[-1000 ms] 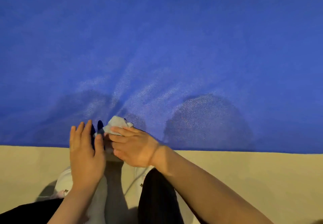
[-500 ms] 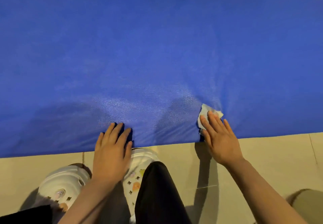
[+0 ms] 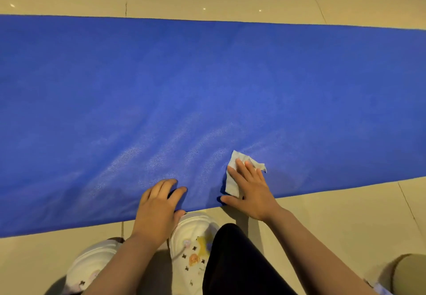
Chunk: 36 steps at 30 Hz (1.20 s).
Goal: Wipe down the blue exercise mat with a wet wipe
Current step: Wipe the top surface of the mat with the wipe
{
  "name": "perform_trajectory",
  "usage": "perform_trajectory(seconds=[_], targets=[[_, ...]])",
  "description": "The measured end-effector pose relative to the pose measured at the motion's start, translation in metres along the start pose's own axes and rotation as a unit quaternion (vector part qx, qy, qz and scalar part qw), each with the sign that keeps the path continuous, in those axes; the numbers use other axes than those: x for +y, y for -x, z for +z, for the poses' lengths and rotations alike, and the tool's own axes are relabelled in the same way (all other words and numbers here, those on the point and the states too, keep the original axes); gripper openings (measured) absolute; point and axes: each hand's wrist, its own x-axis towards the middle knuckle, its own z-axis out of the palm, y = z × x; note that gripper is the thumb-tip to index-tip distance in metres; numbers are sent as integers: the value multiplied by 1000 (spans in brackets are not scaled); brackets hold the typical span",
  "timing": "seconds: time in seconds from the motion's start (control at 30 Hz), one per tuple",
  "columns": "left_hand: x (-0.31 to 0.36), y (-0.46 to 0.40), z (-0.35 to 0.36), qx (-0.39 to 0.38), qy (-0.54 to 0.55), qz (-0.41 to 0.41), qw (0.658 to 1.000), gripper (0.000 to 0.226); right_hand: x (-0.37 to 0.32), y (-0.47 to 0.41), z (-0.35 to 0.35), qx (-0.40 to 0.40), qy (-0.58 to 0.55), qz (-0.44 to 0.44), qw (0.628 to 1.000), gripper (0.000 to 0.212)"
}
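Mid-wipe: the right hand, fingers flat, presses the wipe onto the mat at lower centre, near its edge. The left hand rests loosely curled, bracing (holding nothing). Next, probably sweep toward unwiped mat.

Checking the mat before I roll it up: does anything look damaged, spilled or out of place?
Nothing stands out. The blue mat lies flat on the floor, showing only a damp sheen near its close edge. The right hand presses the wet wipe flat; the left hand rests on the mat edge.
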Motion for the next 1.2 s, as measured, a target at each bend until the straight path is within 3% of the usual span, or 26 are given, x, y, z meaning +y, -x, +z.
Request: perform_trajectory(seconds=[0.07, 0.27, 0.33, 0.47, 0.53, 0.6, 0.67, 0.73, 0.83, 0.9, 1.03, 1.1, 1.2], targets=[[-11, -5, 1, 1, 8, 33, 999, 68, 15, -4, 8, -1, 73, -37, 997, 100], [-23, -13, 12, 38, 28, 89, 995, 60, 41, -4, -1, 19, 138, -107, 984, 97], [-19, -12, 16, 45, 40, 81, 995, 60, 38, -4, 0, 12, 133, -93, 987, 93], [-7, -4, 17, -41, 1, 46, 998, 61, 21, -3, -12, -68, 129, -26, 989, 83], [-3, -11, 5, -94, 19, 14, 995, 63, 9, -4, -26, -64, 60, 14, 996, 57], [5, -21, -6, -122, 78, -34, 989, 57, -9, -6, -43, -6, -51, 48, 998, 35], [22, -33, -29, -84, 202, -60, 974, 57, -32, 0, -65, 73, -155, 63, 983, 46], [47, -49, -62, -10, 354, -76, 932, 61, -53, 15, -85, 132, -277, 38, 951, 46], [94, -65, -119, -3, 515, -56, 855, 50, -74, 49, -121, 103, -410, -13, 906, 23], [121, -62, -153, -11, 566, -31, 824, 33, -85, 76, -147, 62, -425, -24, 903, 15], [153, -40, -190, 29, 536, -24, 843, 20, -101, 127, -184, 22, -310, -21, 950, 11], [163, -27, -199, 48, 553, -50, 830, 16, -103, 147, -195, 71, -270, 0, 960, 10], [178, -8, -217, 38, 553, -37, 831, 18, -104, 174, -209, 134, -321, 15, 937, 12]])
